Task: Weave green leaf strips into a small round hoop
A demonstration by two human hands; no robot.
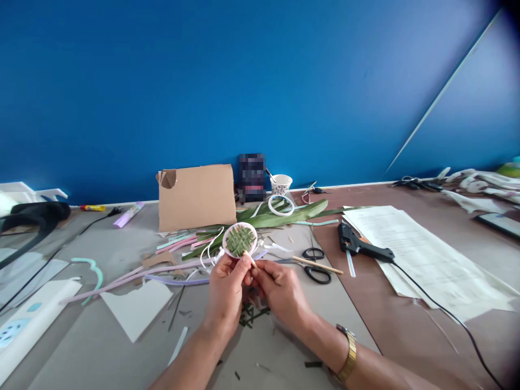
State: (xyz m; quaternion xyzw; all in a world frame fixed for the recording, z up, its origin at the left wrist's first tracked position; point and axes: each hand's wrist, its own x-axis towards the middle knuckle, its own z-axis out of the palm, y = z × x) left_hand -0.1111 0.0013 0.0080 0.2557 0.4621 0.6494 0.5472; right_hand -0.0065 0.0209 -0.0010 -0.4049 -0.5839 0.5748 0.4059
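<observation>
A small round fan (240,240), woven from green leaf strips inside a pale pink rim, is held up in front of me. A thin wooden stick (249,259) crosses its lower edge like a handle. My left hand (228,290) pinches the fan at its lower rim, thumb against the stick. My right hand (282,287) is closed, with thumb and fingers on the stick's lower end. Below the hands lie dark green leaf scraps (252,314). Right of my right hand are black-handled scissors (318,274) with another wooden stick (320,265) across them.
A cardboard piece (197,197) leans at the wall beside a patterned paper cup (281,184). Long leaves (298,216) and a white ring (281,205) lie behind the fan. A corded glue gun (363,244) rests by printed papers (426,260). A power strip (36,319) lies left.
</observation>
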